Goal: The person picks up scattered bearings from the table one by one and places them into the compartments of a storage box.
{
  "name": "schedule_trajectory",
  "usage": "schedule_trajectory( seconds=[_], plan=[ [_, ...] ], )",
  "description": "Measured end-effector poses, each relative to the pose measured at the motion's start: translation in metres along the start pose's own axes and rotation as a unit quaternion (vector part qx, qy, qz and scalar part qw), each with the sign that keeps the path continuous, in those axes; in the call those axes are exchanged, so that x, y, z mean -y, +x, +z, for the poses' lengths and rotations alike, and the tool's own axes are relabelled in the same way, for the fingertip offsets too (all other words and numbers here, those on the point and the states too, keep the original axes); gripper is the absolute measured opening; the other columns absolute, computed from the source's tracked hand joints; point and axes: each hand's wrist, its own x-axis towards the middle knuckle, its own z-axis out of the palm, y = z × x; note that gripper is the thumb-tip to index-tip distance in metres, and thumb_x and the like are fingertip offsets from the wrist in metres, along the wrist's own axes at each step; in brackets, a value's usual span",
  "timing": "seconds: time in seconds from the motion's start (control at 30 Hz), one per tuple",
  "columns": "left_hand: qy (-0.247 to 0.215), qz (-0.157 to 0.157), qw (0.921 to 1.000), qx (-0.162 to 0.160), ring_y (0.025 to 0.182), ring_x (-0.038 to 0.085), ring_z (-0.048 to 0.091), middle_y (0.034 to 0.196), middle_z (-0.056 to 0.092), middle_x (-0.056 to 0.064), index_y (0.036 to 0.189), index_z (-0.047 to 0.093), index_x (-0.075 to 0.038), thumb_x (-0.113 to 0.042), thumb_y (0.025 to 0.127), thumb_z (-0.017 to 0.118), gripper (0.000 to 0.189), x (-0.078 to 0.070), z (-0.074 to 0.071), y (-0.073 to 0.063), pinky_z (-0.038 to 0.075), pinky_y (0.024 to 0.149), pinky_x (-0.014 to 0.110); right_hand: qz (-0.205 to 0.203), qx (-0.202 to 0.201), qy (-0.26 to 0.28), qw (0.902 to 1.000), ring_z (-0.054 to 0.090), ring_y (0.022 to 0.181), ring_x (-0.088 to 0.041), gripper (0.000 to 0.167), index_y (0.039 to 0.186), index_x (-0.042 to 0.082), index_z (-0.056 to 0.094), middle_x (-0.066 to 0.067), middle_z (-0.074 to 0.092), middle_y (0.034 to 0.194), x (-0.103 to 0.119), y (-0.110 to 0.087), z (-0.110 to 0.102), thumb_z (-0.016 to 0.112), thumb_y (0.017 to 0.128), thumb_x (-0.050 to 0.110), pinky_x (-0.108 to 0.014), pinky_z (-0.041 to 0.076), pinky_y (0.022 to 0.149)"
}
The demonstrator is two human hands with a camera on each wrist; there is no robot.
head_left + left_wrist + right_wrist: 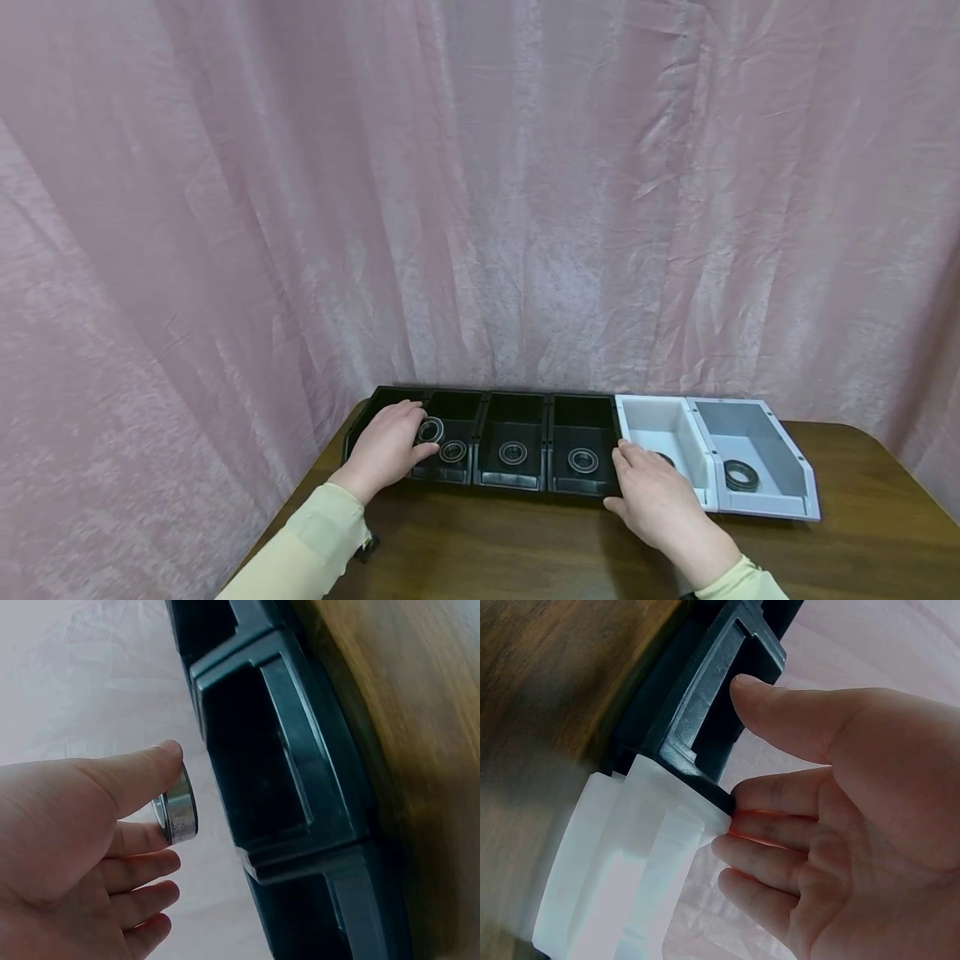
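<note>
My left hand pinches a ball bearing between thumb and index finger, above the left end of a row of bins; its other fingers are bent loosely. Below the held ring, another bearing lies in a black bin. Further right, two black bins hold one bearing and one more bearing. My right hand holds nothing, its fingers loosely extended by the border between the rightmost black bin and the white bin.
Partly behind the right hand, a dark bearing shows in the white bin. The grey bin at the right end contains a larger dark bearing. All bins stand on a brown wooden table, with a pink curtain behind.
</note>
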Motion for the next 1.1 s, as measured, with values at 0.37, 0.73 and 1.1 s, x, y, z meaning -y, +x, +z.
schedule_trajectory(
  seconds=[0.37,0.73,1.1],
  plan=[
    [0.010,-0.016,0.9997,-0.012,0.140,0.048,0.058,0.143,0.067,0.028,0.125,0.072,0.006,-0.030,0.098,0.087,0.047,0.023,-0.001,0.001,0.040,0.124,0.063,-0.004,-0.007,-0.005,1.0000,0.063,0.134,-0.046,0.069,0.135,-0.015,0.067,-0.031,0.065,0.144,0.000,0.000,0.001,0.093,0.089,0.029,-0.057,0.052,0.113],
    [0.007,-0.035,0.9992,-0.014,0.143,0.051,0.055,0.143,0.065,0.032,0.128,0.070,0.010,-0.028,0.099,0.086,0.051,0.043,0.002,0.003,0.040,0.123,0.063,0.001,-0.004,-0.003,1.0000,0.063,0.134,-0.046,0.069,0.135,-0.015,0.067,-0.030,0.064,0.145,0.000,0.000,0.000,0.093,0.089,0.029,-0.057,0.052,0.113],
    [0.025,-0.051,0.9982,-0.019,0.133,0.050,0.062,0.137,0.068,0.031,0.125,0.071,0.011,-0.025,0.099,0.086,0.047,0.056,-0.001,0.003,0.047,0.117,0.063,0.003,-0.006,-0.002,1.0000,0.062,0.135,-0.046,0.069,0.135,-0.015,0.067,-0.030,0.064,0.145,0.001,-0.001,0.001,0.093,0.089,0.029,-0.057,0.051,0.114]
  ],
)
